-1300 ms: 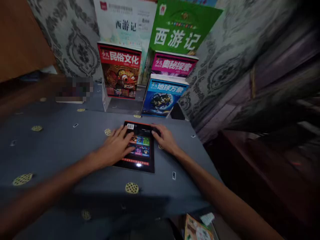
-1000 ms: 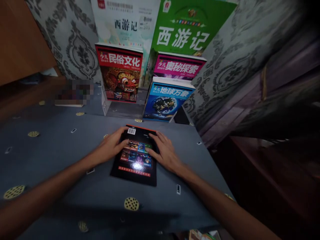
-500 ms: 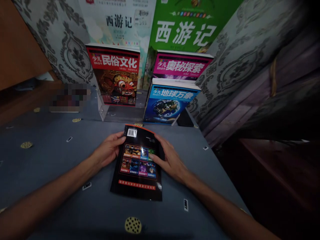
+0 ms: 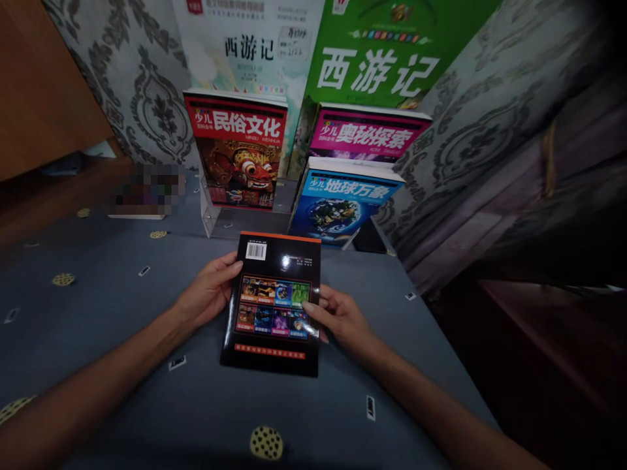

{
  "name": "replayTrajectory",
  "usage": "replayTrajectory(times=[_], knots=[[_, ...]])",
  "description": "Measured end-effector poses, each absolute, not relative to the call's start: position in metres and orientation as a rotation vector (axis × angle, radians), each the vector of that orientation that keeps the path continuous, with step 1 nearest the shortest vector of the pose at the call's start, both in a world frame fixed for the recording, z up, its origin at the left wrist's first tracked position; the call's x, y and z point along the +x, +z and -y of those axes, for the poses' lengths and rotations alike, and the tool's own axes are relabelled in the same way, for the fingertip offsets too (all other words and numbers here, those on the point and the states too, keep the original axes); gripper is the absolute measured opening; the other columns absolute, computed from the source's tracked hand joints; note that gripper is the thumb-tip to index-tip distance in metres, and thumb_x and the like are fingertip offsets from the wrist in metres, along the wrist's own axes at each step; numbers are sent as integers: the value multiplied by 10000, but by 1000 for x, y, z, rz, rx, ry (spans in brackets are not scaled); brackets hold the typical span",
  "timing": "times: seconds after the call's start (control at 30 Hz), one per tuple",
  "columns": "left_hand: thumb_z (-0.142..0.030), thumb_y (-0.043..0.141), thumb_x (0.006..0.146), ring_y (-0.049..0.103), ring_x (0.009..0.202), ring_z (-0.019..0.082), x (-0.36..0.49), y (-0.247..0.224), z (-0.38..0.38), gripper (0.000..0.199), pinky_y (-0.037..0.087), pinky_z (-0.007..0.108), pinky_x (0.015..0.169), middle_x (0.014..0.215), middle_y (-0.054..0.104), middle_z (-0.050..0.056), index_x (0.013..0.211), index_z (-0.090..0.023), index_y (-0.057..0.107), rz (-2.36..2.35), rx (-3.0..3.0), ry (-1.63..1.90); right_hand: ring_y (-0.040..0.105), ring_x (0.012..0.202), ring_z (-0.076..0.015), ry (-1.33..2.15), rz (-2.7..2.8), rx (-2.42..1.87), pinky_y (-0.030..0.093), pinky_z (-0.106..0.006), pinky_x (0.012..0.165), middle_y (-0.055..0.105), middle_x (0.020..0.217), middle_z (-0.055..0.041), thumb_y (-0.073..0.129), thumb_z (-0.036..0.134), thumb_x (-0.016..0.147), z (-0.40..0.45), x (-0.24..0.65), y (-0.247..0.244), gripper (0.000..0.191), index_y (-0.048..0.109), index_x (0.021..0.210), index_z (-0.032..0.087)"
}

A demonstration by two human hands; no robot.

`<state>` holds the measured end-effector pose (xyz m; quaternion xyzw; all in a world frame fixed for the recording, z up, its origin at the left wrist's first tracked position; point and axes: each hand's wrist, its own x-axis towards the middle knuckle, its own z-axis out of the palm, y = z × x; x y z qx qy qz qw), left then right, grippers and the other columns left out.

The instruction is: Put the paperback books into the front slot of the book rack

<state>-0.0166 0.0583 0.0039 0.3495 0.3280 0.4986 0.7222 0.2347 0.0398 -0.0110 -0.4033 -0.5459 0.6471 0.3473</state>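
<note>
A black book (image 4: 272, 267) with an orange top edge is held above the table, its back cover with a barcode and two rows of small pictures facing me. The barcode is upper left and the print looks upside down. My left hand (image 4: 210, 290) grips its left edge, thumb on the cover. At the right edge, my right hand (image 4: 343, 316) pinches it, thumb on the cover and fingers partly behind. Beyond it, a red book (image 4: 245, 156) stands in a clear stand (image 4: 235, 222), with a blue book (image 4: 337, 205) to its right.
Behind the blue book is a purple book (image 4: 369, 134). Two large books, one pale (image 4: 245, 72) and one green (image 4: 377, 72), stand at the back. A blurred item (image 4: 142, 192) lies at the left on the patterned blue tablecloth (image 4: 122, 313). A dark flat object (image 4: 369, 238) lies at the right.
The black book has flattened out from its bent shape and its top edge is higher. My right hand has moved from its upper right side to lower along the right edge. The view has shifted slightly.
</note>
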Motion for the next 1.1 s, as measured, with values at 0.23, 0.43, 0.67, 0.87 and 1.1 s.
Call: replayTrajectory(times=[0.23,0.43,0.67,0.87,1.1], knots=[[-312,797,804,728,885,191,-18,17,-51,494,560,238,711,1113,756,67,1270,-225,659,-732,942,1056,405,480,-69,1471,1445,-1042,332,-189,405,572,643,34,751,567,794,-39,238,1,467,712,1066,189],[-317,814,772,729,946,247,-19,30,-45,526,562,275,710,1072,765,81,1273,-234,675,-750,1097,1038,620,668,-159,1078,1554,-1018,536,-285,630,644,709,6,696,526,865,-39,246,26,325,731,998,232],[-385,862,716,572,1298,330,-27,39,-36,212,451,446,1089,1093,769,72,870,-246,818,-739,1316,1227,714,967,-231,515,1967,-753,573,-400,859,766,1042,-48,586,307,980,-39,261,31,205,731,1124,287],[-400,890,671,464,1399,384,-30,31,-30,257,477,412,1076,1589,424,46,843,-222,821,-895,1348,1104,598,1271,-224,374,2185,-671,502,-473,1047,662,1340,-78,457,143,1008,-46,263,0,414,638,1325,340],[-244,938,563,734,947,253,-32,6,-30,666,597,295,759,1152,741,82,1168,-232,659,-1028,871,1129,578,1285,-250,388,2299,-818,505,-510,1048,614,1395,-82,463,181,999,-42,262,-21,416,628,1342,351]])
